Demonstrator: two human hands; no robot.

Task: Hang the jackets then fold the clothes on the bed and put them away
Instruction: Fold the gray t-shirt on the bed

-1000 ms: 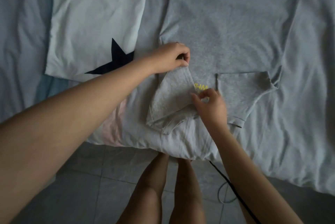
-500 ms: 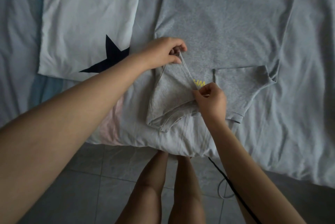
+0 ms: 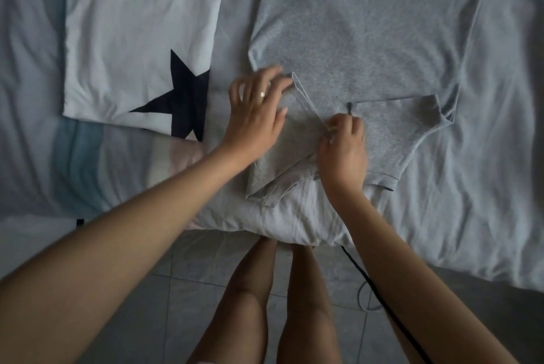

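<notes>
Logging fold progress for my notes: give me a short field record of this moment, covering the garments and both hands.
garment in work: grey T-shirt, flat on the bed, left side folded inward
left hand: fingers spread, on the folded part
right hand: pinches the fold's edge
beside it: white T-shirt with a dark star, folded

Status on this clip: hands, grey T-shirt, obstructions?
Left hand open on folded-in sleeve. Right hand pinching grey T-shirt at fold edge. T-shirt flat on bed, both sleeves in. White star shirt alongside, apart.
</notes>
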